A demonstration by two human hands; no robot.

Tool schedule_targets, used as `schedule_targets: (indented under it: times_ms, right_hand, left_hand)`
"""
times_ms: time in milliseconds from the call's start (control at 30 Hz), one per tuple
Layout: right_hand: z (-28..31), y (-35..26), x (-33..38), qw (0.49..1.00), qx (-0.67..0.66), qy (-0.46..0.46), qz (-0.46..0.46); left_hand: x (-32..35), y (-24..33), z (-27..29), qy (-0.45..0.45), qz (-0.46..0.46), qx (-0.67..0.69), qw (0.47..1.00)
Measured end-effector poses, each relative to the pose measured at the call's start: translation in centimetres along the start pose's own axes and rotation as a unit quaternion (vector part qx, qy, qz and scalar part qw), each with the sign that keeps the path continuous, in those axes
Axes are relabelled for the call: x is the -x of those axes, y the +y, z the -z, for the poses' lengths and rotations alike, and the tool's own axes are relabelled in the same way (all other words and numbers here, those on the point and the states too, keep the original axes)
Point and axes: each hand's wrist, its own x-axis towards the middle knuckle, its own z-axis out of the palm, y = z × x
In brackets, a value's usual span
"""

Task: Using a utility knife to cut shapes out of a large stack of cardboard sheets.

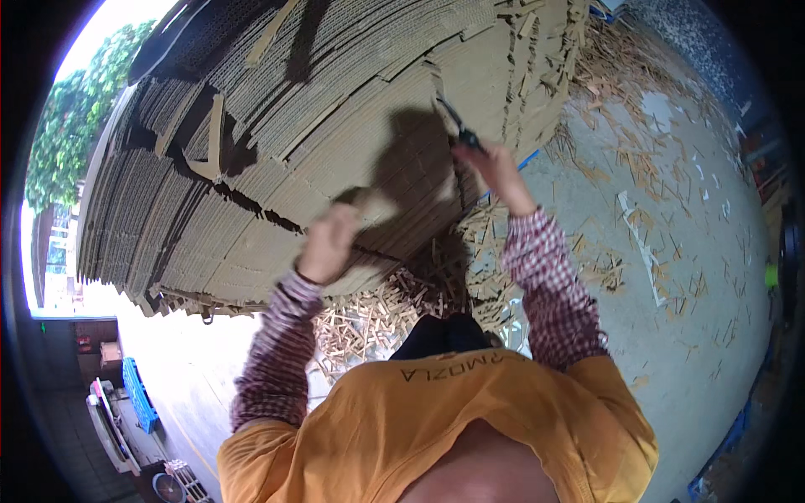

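Observation:
A big stack of cut cardboard sheets (352, 151) fills the space in front of me, its layered edges facing me. In my right hand (496, 174) is a dark-handled tool (470, 139) with a thin, slightly curved metal part. That metal part lies against the right half of the stack; its exact kind does not show. My left hand (331, 239) is at the lower middle of the stack, close to a dark jagged gap (251, 205). Motion smears its fingers, so any hold is unclear. A loose cardboard strip (215, 134) sticks out on the left.
Cardboard scraps (360, 327) lie heaped below the stack, and more strips (604, 168) litter the grey floor (671, 360) to the right. A blue pallet-like piece (139, 394) and a wheeled thing (172, 486) stand at the lower left.

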Motion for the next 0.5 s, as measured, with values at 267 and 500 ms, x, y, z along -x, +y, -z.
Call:
schedule_targets:
  times_ms: [267, 500]
  right_hand:
    - [2.5, -4.8, -5.3, 0.99, 0.136, 0.032, -0.032]
    - [1.9, -5.1, -7.5, 0.991, 0.109, -0.016, -0.08]
  left_hand:
    - [-7.1, 5.7, -2.5, 0.052, -0.053, 0.247, 0.966]
    - [-18.7, 6.7, -9.0, 0.115, -0.109, 0.281, 0.946]
